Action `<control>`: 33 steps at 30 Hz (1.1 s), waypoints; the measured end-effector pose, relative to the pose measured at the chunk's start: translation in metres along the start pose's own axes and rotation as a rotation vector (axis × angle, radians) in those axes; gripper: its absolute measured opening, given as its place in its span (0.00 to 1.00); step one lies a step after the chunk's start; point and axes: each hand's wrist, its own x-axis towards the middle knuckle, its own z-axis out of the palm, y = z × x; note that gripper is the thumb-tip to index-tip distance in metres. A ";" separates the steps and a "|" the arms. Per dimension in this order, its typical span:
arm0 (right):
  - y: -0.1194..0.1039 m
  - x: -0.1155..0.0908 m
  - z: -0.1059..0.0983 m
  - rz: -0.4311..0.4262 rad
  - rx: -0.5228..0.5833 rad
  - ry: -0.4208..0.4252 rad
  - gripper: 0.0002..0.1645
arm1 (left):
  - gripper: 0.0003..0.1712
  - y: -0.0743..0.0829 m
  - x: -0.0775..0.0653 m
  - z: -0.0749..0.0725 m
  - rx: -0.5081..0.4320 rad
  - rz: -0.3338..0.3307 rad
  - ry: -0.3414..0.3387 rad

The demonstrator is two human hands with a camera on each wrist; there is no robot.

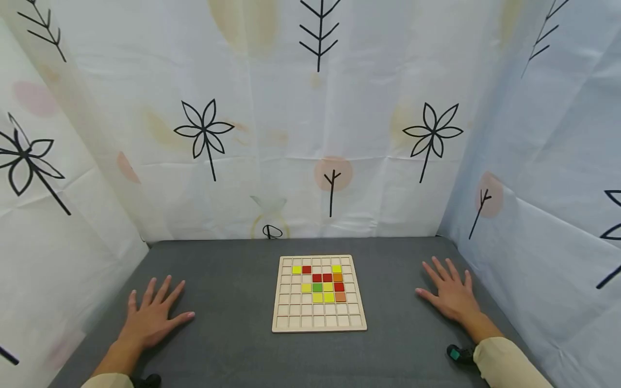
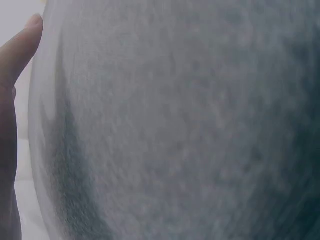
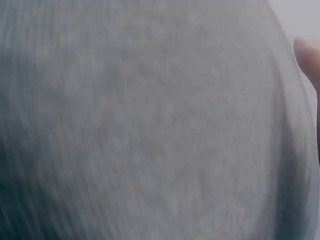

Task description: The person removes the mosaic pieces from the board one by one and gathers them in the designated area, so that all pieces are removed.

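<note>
In the head view a light wooden grid board (image 1: 293, 321) lies flat on the grey table. Some of its squares hold coloured tiles: yellow, red, orange and one green tile (image 1: 317, 288). My left hand (image 1: 149, 319) is on the table to the left of the board, palm down with fingers spread. To the right of the board is my right hand (image 1: 453, 293), also palm down with spread fingers. Neither hand touches the board or holds anything. The left wrist view shows the left thumb (image 2: 22, 47) at its edge; the right thumb (image 3: 307, 57) shows in the right wrist view.
The grey table (image 1: 218, 345) meets white patterned cloth (image 1: 368, 118) at the back and along both sides. A small black device with a green patch (image 1: 458, 354) sits at the right wrist. Grey table surface fills most of both wrist views.
</note>
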 end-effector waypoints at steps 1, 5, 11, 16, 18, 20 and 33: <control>-0.002 0.001 0.000 -0.009 0.000 0.007 0.48 | 0.55 0.002 0.000 0.000 -0.001 0.005 0.005; -0.010 0.003 0.000 -0.051 0.000 0.013 0.47 | 0.54 0.011 0.002 -0.002 -0.018 0.030 0.026; -0.024 0.007 0.002 -0.095 0.009 0.004 0.46 | 0.51 0.027 0.006 -0.002 -0.090 0.080 0.079; -0.036 0.008 0.006 -0.140 0.030 0.047 0.45 | 0.47 0.046 0.008 -0.001 -0.147 0.133 0.099; -0.040 0.008 0.008 -0.153 0.039 0.073 0.44 | 0.46 0.053 0.008 0.000 -0.158 0.148 0.100; -0.044 0.009 0.008 -0.162 0.049 0.094 0.43 | 0.45 0.060 0.008 0.000 -0.183 0.164 0.099; -0.067 0.015 0.015 -0.199 0.127 0.170 0.36 | 0.38 0.097 0.010 -0.003 -0.405 0.184 0.027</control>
